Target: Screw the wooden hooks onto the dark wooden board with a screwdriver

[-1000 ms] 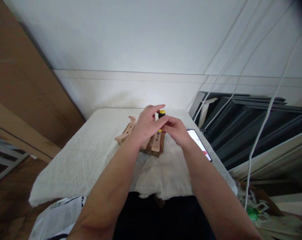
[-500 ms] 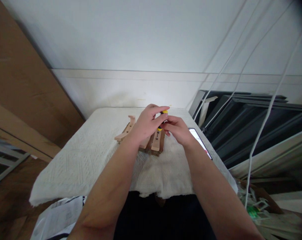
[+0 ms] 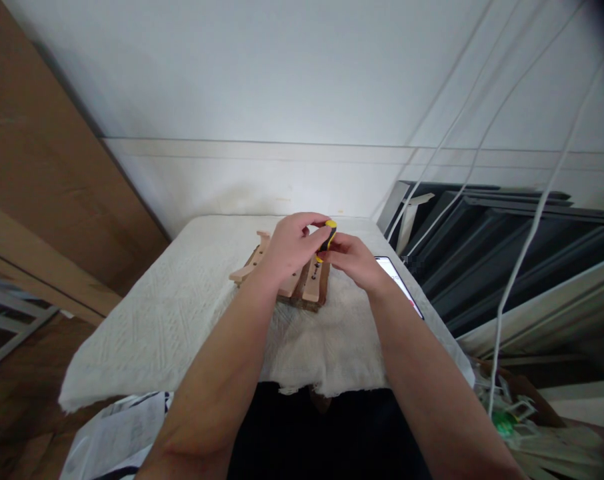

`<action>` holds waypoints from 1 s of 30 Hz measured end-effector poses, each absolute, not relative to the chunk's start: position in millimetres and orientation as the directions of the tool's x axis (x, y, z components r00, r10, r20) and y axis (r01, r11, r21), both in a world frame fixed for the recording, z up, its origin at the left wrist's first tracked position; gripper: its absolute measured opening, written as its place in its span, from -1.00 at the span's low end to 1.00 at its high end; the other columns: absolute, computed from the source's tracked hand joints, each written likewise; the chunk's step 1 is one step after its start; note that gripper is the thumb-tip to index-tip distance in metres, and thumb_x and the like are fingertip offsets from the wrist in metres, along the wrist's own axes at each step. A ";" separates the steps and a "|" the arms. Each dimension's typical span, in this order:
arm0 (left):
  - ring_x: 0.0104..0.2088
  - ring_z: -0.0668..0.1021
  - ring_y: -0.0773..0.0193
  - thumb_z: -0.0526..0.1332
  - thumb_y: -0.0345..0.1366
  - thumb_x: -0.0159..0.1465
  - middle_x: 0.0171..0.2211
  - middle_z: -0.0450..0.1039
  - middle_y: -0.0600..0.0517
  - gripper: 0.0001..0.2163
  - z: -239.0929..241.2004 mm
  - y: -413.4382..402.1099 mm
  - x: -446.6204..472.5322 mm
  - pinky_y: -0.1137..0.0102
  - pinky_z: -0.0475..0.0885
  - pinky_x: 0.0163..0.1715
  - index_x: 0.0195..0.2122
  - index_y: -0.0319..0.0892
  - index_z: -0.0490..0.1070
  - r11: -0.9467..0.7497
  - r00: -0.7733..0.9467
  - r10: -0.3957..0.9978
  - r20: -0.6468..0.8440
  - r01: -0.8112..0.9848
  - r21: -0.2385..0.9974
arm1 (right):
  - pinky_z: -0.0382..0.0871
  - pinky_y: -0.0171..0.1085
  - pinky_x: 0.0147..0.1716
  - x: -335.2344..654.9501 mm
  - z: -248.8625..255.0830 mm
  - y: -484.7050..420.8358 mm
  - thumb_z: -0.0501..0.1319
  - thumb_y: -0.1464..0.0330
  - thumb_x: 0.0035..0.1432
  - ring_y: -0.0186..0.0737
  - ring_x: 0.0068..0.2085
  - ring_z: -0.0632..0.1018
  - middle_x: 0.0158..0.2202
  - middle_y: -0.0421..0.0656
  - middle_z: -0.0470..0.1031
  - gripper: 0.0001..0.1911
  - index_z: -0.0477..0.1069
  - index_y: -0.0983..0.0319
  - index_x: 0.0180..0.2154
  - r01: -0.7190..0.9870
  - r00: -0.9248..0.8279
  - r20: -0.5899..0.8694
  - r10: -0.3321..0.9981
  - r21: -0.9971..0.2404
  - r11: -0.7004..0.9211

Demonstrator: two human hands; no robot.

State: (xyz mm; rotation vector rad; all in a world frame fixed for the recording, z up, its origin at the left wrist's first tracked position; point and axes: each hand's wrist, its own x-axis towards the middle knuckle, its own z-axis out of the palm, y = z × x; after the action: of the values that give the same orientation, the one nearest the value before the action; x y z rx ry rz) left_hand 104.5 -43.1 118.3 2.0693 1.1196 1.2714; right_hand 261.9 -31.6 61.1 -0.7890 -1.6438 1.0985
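A short yellow-and-black screwdriver (image 3: 329, 239) stands slightly tilted over a pale wooden piece (image 3: 312, 289) with dark screws in it. My left hand (image 3: 298, 247) grips the handle's upper part between thumb and fingers. Lower on the same handle, the fingers of my right hand (image 3: 352, 260) are pinched round it. The pale piece lies on a dark brown wooden board (image 3: 323, 293). Further left on the board is another pale wooden piece (image 3: 245, 272), with holes and an upturned end. My left hand and forearm hide the board's middle.
White textured cloth (image 3: 182, 307) covers the table. A phone with a lit screen (image 3: 399, 283) lies at the right. White cables (image 3: 525, 253) hang beside dark panels (image 3: 522, 233) on the right. A large cardboard piece (image 3: 57, 147) leans at the left. The wall (image 3: 262, 180) stands behind.
My left fingers have shifted on the screwdriver's handle, the index finger drawing back so the yellow top shows more. The right hand stays at the lower handle. The board has hardly moved.
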 end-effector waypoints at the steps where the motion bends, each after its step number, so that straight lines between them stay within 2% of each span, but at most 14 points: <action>1: -0.40 0.50 0.34 0.19 -0.27 0.22 -0.25 0.58 0.01 -0.80 117.6 -42.7 104.9 0.41 0.38 -0.35 -0.19 -0.16 0.54 -0.549 0.237 0.836 0.495 0.407 0.730 | 0.34 -0.23 -0.23 262.9 61.7 -32.0 0.34 0.30 0.00 -0.26 -0.29 0.47 -0.34 -0.23 0.50 -0.83 0.49 0.18 -0.30 0.003 -0.328 0.367 0.870 -0.921 0.390; 5: -0.33 0.51 0.31 0.32 -0.22 0.11 -0.19 0.56 -0.03 -0.66 115.1 -41.1 105.7 0.41 0.39 -0.32 -0.09 -0.19 0.48 -0.539 0.190 0.839 0.511 0.423 0.728 | 0.34 -0.21 -0.27 264.1 60.2 -29.3 0.37 0.21 -0.04 -0.24 -0.34 0.46 -0.38 -0.22 0.50 -0.75 0.48 0.20 -0.33 0.112 -0.263 0.386 0.884 -0.898 0.425; 9: -0.31 0.52 0.31 0.32 -0.29 0.11 -0.26 0.56 -0.01 -0.80 115.4 -41.2 106.3 0.40 0.40 -0.27 -0.24 -0.21 0.49 -0.595 0.277 0.804 0.527 0.403 0.696 | 0.34 -0.20 -0.30 262.0 58.1 -27.0 0.40 0.19 -0.09 -0.21 -0.33 0.45 -0.35 -0.20 0.50 -0.66 0.47 0.20 -0.26 0.148 -0.204 0.412 0.888 -0.884 0.443; 15: -0.32 0.51 0.29 0.16 -0.38 0.22 -0.32 0.55 0.01 -0.84 117.3 -43.4 107.4 0.38 0.39 -0.26 -0.26 -0.20 0.53 -0.607 0.312 0.794 0.522 0.458 0.650 | 0.31 -0.21 -0.27 267.3 63.0 -30.1 0.29 0.31 0.01 -0.24 -0.35 0.46 -0.40 -0.22 0.51 -0.88 0.51 0.20 -0.36 0.096 -0.251 0.399 0.882 -0.896 0.433; 17: -0.32 0.50 0.27 0.20 -0.31 0.21 -0.34 0.54 0.00 -0.83 116.7 -43.0 107.1 0.37 0.39 -0.26 -0.24 -0.21 0.53 -0.591 0.297 0.804 0.516 0.498 0.634 | 0.31 -0.21 -0.24 269.5 63.2 -29.4 0.29 0.31 0.01 -0.25 -0.33 0.46 -0.38 -0.22 0.52 -0.88 0.51 0.20 -0.36 0.120 -0.262 0.430 0.864 -0.874 0.471; 19: -0.30 0.50 0.25 0.27 -0.23 0.17 -0.28 0.54 -0.03 -0.75 115.5 -41.9 106.6 0.35 0.39 -0.25 -0.15 -0.22 0.53 -0.586 0.287 0.805 0.519 0.520 0.621 | 0.30 -0.21 -0.25 270.3 62.5 -28.1 0.31 0.29 0.01 -0.25 -0.34 0.44 -0.40 -0.23 0.50 -0.86 0.49 0.21 -0.37 0.159 -0.252 0.460 0.852 -0.848 0.505; 21: -0.27 0.50 0.25 0.31 -0.20 0.15 -0.21 0.53 -0.07 -0.68 114.2 -40.6 106.4 0.35 0.40 -0.25 -0.09 -0.23 0.51 -0.579 0.270 0.809 0.522 0.520 0.628 | 0.31 -0.22 -0.26 270.2 61.2 -26.7 0.33 0.26 -0.01 -0.26 -0.34 0.43 -0.40 -0.23 0.48 -0.82 0.46 0.21 -0.37 0.189 -0.242 0.460 0.854 -0.841 0.506; 24: -0.34 0.50 0.29 0.32 -0.22 0.14 -0.20 0.54 -0.07 -0.65 113.3 -40.0 107.1 0.38 0.41 -0.31 -0.06 -0.24 0.49 -0.542 0.233 0.837 0.495 0.485 0.687 | 0.33 -0.21 -0.23 269.7 59.2 -24.9 0.35 0.21 -0.02 -0.25 -0.31 0.44 -0.33 -0.21 0.48 -0.74 0.44 0.20 -0.30 0.208 -0.254 0.424 0.869 -0.854 0.477; 27: -0.36 0.51 0.32 0.28 -0.28 0.17 -0.20 0.55 -0.05 -0.71 114.5 -41.6 108.7 0.40 0.41 -0.33 -0.08 -0.22 0.48 -0.522 0.216 0.850 0.480 0.457 0.720 | 0.34 -0.20 -0.21 269.1 58.3 -24.7 0.34 0.21 0.01 -0.24 -0.27 0.46 -0.27 -0.19 0.49 -0.74 0.43 0.19 -0.27 0.170 -0.275 0.416 0.867 -0.866 0.469; 30: -0.33 0.52 0.32 0.22 -0.33 0.19 -0.18 0.56 -0.03 -0.77 116.4 -43.6 109.6 0.40 0.42 -0.30 -0.13 -0.20 0.49 -0.525 0.206 0.848 0.488 0.452 0.721 | 0.34 -0.20 -0.21 267.4 59.1 -26.3 0.31 0.20 0.05 -0.24 -0.29 0.46 -0.31 -0.20 0.49 -0.78 0.43 0.18 -0.29 0.132 -0.285 0.419 0.862 -0.874 0.468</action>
State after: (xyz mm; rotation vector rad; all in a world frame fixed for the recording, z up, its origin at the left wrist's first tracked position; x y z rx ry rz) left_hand 109.6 -43.6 116.4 2.0641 1.2076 1.2597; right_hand 267.4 -26.3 59.1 -0.8563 -1.7220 0.9197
